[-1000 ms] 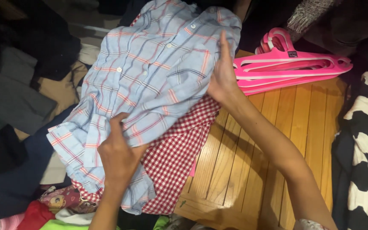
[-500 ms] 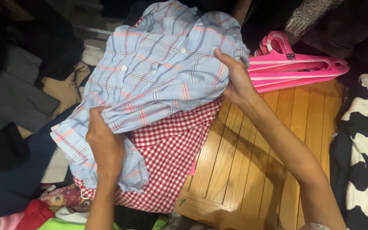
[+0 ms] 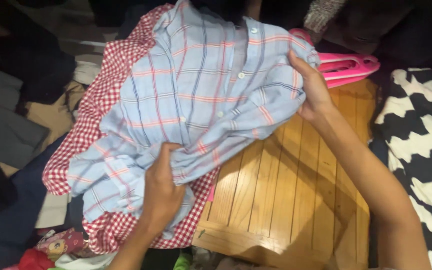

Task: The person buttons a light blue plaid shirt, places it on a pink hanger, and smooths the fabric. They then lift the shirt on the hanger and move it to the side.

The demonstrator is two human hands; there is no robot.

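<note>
Both hands clamped on blue plaid shirt (image 3: 211,95): left hand (image 3: 163,192) bunching hem, right hand (image 3: 312,90) pinching shoulder; fold half done, unflattened atop red gingham shirt (image 3: 96,105)

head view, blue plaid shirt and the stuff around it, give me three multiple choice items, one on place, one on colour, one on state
1. Where do the pink plastic hangers lie?
A. on the wooden floor past the right hand
B. under the left hand
C. on the black and white fabric

2. What colour is the checked cloth under the light blue plaid button shirt?
A. green and white
B. red and white
C. plain yellow

3. How do the hands meet the plaid shirt?
A. both grip it
B. only the left touches it
C. neither touches it

Answers:
1 A, the pink plastic hangers lie on the wooden floor beyond the right hand.
2 B, the checked cloth shows red and white under the light blue plaid button shirt.
3 A, the left hand bunches its lower part, the right holds its edge.
</note>
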